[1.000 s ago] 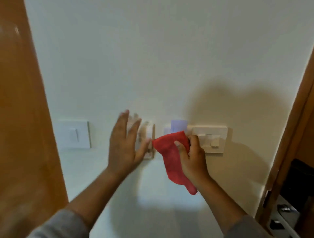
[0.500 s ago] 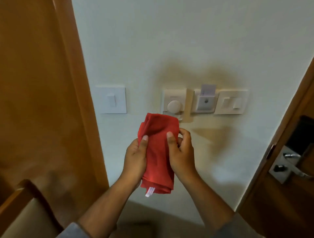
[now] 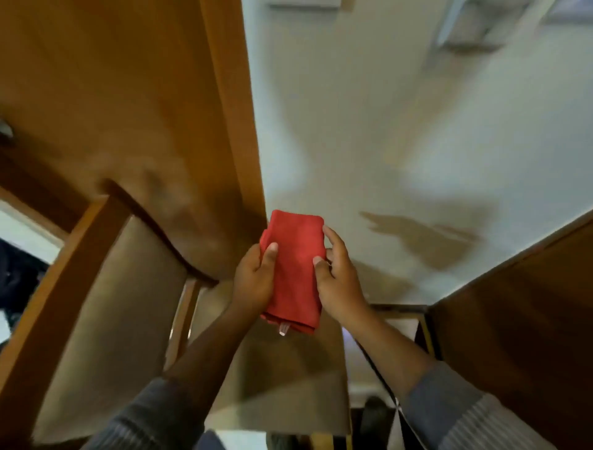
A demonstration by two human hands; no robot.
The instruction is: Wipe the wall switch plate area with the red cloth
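The far right of the view is filled by a pale off-white wall (image 3: pixel 369 112), on which blurred brownish shadows are cast, and the far left by a broad orange-brown wooden panel (image 3: pixel 112 96) whose edge runs down to meet the wall. At the right edge a darker brown wooden door (image 3: pixel 519 305) is seen at an angle. In the near left a wooden chair with a beige padded back (image 3: pixel 106 305) is visible, its curved top rail lying just beside the panel. Two forearms in grey ribbed sleeves (image 3: pixel 455 408) are extended from the near edge. A folded red cloth (image 3: pixel 295 269) is held upright in front of the lower wall, between the two hands, well below the blurred white plates (image 3: pixel 305 3) glimpsed at the top edge; a small white tag is seen hanging at its lower fold. The left hand (image 3: pixel 253 282) is closed on the cloth's left side, with the thumb pressed on its front. The right hand (image 3: pixel 337 282) is set on the right edge, its fingers (image 3: pixel 332 236) loosely curled and clamped on the fabric with the thumb tip.
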